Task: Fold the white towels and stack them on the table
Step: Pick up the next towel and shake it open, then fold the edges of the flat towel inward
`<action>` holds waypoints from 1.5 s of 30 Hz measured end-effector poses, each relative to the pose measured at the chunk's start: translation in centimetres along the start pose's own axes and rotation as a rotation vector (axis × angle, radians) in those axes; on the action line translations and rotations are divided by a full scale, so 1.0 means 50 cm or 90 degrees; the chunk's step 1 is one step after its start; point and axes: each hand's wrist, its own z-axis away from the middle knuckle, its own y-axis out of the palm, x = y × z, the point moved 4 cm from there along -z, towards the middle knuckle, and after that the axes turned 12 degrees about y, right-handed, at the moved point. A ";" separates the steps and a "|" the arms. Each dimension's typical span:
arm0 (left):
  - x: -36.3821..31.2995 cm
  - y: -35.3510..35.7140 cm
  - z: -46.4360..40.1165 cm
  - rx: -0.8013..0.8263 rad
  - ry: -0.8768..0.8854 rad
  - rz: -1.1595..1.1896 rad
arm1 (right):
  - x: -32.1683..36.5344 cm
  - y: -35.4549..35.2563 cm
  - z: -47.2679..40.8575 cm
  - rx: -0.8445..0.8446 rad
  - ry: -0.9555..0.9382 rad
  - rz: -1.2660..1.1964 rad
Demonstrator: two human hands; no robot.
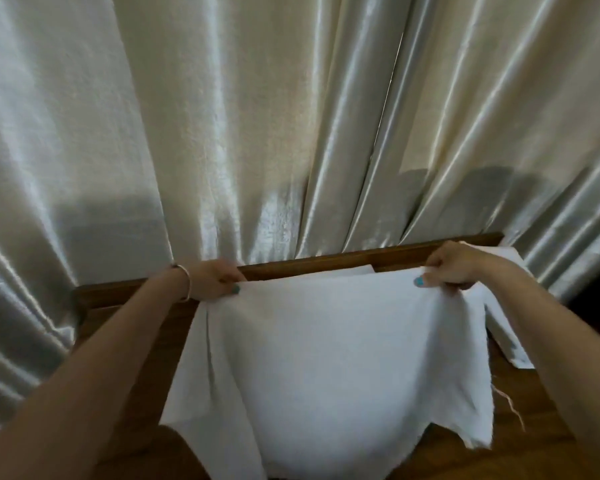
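Nearest the camera, the lower edge of the white towel (pixel 326 368) hangs in a wide belly over the wooden worktop (pixel 520 441), its near corners drooping and a loose thread trailing at the right corner. Whether that hanging part touches the wood is hard to tell; its lowest stretch is cut off by the bottom of the frame.

Farther up, both arms reach forward. The left hand (pixel 212 281), a bangle on its wrist, pinches the towel's far-left corner, and the right hand (pixel 448 268) pinches the far-right corner, fingers curled round the cloth, so each grip is closed on the towel and the top edge runs nearly taut between them.

To do this fold well, I would keep that edge level and tight, match the two held corners evenly, and bring them together or lay them down squarely so the sagging middle flattens without creases.

Just beyond the held edge, a second white cloth (pixel 354 270) peeks out flat near the worktop's far rail; more white cloth (pixel 499 317) lies to the right, partly hidden by the right forearm. Behind everything hangs a shiny pale curtain (pixel 257 116).
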 end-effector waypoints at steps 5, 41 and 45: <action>0.135 0.156 -0.157 -0.105 -0.155 0.026 | 0.042 0.147 -0.194 -0.193 0.041 0.008; 0.335 0.246 -0.002 -0.254 -0.588 -0.071 | -0.207 0.313 -0.420 -0.126 0.089 -0.333; 0.353 0.245 -0.035 -0.382 -0.578 0.089 | -0.215 0.308 -0.417 -0.128 0.114 -0.404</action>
